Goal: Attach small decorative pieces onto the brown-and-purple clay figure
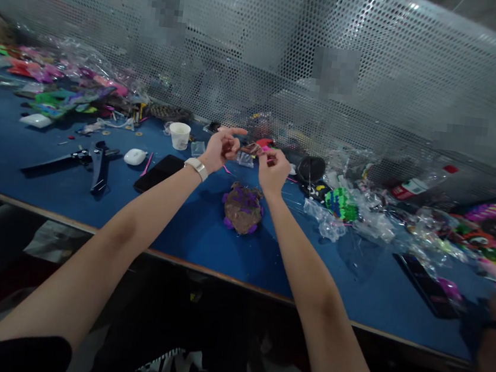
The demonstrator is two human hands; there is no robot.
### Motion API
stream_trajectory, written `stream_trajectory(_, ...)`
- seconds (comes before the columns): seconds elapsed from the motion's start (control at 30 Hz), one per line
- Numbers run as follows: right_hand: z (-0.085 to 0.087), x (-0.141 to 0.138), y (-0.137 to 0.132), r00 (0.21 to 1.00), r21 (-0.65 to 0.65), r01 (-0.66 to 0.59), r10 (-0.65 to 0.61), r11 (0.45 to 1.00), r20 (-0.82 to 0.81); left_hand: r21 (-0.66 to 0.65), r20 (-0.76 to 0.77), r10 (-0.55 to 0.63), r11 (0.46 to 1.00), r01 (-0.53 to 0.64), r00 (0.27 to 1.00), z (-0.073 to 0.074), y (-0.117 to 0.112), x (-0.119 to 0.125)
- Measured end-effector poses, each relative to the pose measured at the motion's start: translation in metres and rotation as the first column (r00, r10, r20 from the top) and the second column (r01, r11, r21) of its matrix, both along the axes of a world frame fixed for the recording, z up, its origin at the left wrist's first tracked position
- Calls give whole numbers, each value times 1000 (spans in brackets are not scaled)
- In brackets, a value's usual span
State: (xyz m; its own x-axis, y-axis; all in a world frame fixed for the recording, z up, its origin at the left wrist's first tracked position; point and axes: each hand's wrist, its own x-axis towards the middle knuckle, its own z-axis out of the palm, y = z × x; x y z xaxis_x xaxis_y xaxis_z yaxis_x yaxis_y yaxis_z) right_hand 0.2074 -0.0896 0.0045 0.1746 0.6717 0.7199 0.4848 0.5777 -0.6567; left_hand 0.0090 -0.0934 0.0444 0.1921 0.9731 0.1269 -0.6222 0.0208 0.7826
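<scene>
Over the back of the blue table [188, 236], my hands are raised close together, with a small brownish piece [248, 149], perhaps clay, between them. My left hand [224, 148] has its index finger stretched out and its other fingers curled at one end of the piece. The fingers of my right hand [274, 168] are pinched at the other end; the exact grip is too small to make out. Below them, apart from both hands, lies a turtle-like figure [243, 209] in brown with purple patches and purple feet.
On the left are a white paper cup [179, 136], a black phone [160, 173], a white earbud case [135, 156] and a folded black stand [100, 169]. To the right sit a green-blue figure [342, 204], plastic wrappers [327, 222], a bottle [422, 183] and a dark handset [427, 287]. A perforated metal screen [263, 50] stands behind.
</scene>
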Motion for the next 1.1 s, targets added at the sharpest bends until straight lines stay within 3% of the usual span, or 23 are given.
stream_trajectory(0.07,1,-2,-2,999,15,44,-44,999,-4,22,-54,1,1000,0,999,-3,-1,4)
stream_trajectory(0.3,1,-8,-5,999,-4,12,-11,1000,33,125,-114,-84,987,99,990,-11,-5,19)
stream_trajectory(0.57,3,4,2,998,-58,65,-65,996,3,96,-201,-145,981,167,969,-7,-9,16)
stream_trajectory(0.8,0,-21,-17,982,4,-169,168,986,85,58,-217,-188,977,205,958,-6,-11,15)
stream_trajectory(0.9,-1,-23,-13,981,-25,-193,193,981,1,63,-124,-195,977,204,973,-5,-11,10)
stream_trajectory(1.1,-2,-6,11,928,-92,-217,176,972,-328,46,101,-208,978,204,973,1,-14,1)
